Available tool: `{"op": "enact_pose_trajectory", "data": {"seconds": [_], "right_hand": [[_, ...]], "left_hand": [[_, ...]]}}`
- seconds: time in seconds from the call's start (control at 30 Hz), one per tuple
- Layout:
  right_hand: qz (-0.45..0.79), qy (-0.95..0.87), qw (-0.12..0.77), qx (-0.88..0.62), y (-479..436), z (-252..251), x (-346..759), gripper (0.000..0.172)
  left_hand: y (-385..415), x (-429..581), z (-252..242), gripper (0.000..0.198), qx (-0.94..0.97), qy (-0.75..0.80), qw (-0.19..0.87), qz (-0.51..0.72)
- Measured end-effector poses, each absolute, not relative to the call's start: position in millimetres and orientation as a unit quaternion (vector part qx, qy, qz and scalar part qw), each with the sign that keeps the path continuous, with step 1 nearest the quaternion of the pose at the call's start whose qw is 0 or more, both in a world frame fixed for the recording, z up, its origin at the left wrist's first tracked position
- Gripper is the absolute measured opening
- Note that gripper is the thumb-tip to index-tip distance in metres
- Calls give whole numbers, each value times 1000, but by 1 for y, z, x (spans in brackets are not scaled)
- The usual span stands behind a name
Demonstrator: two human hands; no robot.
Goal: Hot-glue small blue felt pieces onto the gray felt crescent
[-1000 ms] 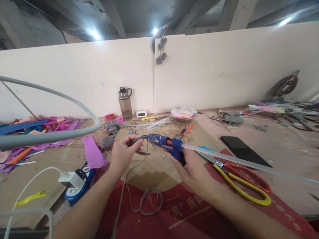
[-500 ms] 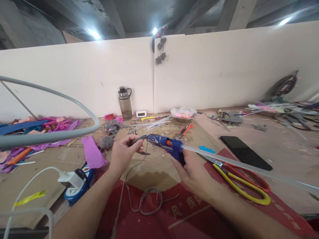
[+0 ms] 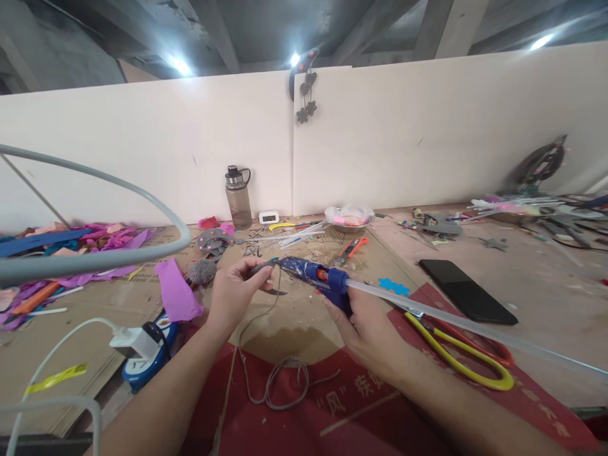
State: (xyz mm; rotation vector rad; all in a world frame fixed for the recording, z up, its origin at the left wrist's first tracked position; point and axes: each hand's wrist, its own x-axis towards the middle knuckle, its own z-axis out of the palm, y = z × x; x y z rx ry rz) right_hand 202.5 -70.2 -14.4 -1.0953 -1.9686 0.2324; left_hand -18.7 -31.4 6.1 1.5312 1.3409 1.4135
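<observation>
My right hand [image 3: 363, 320] is closed round the handle of a blue hot glue gun [image 3: 308, 272]. A long clear glue stick [image 3: 403, 296] sticks out of its back end. The nozzle points left, at a small dark grey curved piece [image 3: 256, 269] pinched in the fingers of my left hand [image 3: 237, 288]. Whether the nozzle touches the piece I cannot tell. Grey yarn [image 3: 244, 361] runs down from there and lies in loops on the red sheet [image 3: 266, 434]. Part of the grey piece is hidden by my left fingers.
Scissors [image 3: 465, 361] with red and yellow handles, a phone [image 3: 468, 291] and a blue felt shape [image 3: 393, 286] lie right. A box cutter [image 3: 351, 250] is beyond the glue gun. Left are a power strip [image 3: 151, 354], yarn ball [image 3: 203, 271] and felt scraps [image 3: 109, 244]. A bottle [image 3: 238, 202] stands behind.
Hardly anything differs. The rear of the glue stick has dipped slightly, and the glue gun has shifted a tiny bit at the grey piece. My left hand stays in place.
</observation>
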Motion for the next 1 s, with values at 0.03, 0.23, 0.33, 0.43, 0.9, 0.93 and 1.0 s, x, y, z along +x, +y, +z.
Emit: {"op": "enact_pose_trajectory", "data": {"seconds": [0.03,0.23,0.33,0.43,0.9,0.93,1.0], "right_hand": [[93,-788,424,-438,-70,-14,203,42],[90,-794,417,-432,-69,-15,203,44],[94,-794,420,-428,-69,-16,203,43],[102,-794,415,-432,-70,-15,204,45],[110,-791,423,-428,-69,-14,202,41],[110,-791,424,-428,-69,-14,202,41],[110,-790,426,-427,-68,-14,202,40]], "left_hand": [[-32,-19,7,27,583,511,325,541],[-34,-18,8,25,583,513,330,537],[-33,-19,7,25,587,510,328,536],[-32,-20,6,26,588,505,327,541],[-31,-19,7,26,587,498,331,546],[-31,-19,6,26,585,498,333,547],[-32,-19,6,26,582,499,340,545]]}}
